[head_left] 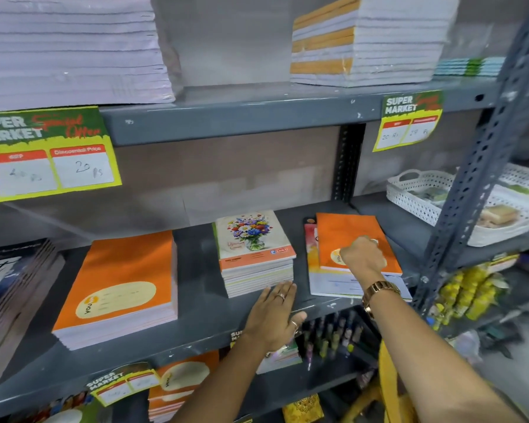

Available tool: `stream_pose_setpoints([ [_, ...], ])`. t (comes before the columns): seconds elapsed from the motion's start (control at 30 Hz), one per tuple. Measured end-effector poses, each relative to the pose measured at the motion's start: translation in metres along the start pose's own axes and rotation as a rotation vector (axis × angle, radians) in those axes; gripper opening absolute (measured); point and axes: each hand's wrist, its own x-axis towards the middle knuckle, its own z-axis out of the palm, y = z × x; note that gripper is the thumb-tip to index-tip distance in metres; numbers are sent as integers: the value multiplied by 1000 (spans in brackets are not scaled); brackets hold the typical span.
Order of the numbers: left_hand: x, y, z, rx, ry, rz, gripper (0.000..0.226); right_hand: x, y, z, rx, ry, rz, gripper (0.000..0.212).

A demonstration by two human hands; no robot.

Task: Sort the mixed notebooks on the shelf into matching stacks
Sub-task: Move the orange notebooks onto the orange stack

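Left hand (274,315) near "GOLD" floral notebooks (255,251).

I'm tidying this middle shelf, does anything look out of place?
Yes. A lone orange notebook lies on a mixed pile of different covers at the right, under the right hand, while its matching orange notebook stack sits at the left.

The grey shelf (196,303) holds a big orange stack (119,285) far left of the left hand (274,315), a flower stack (255,251) just above it, and a mixed pile (333,270) under the right hand (362,254).
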Motion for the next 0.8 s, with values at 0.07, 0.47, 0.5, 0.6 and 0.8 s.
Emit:
stream_pose_setpoints([
  [0.07, 12, 9, -3, -24, 7, -2, 64, 6, 16, -4, -19, -10, 16, 49],
  [0.47, 89, 45, 3, -84, -26, 16, 62, 50, 68, -9, -134, -150, 183, 88],
  [0.5, 95, 46, 4, -101, -24, 3, 63, 54, 69, -9, -118, -179, 185, 83],
  [0.6, 106, 48, 7, -143, -22, -46, 64, 62, 67, -9, -117, -222, 205, 77],
  [0.8, 117, 51, 10, -202, -49, -139, 68, 77, 58, -9, 134, -24, 202, 50],
])
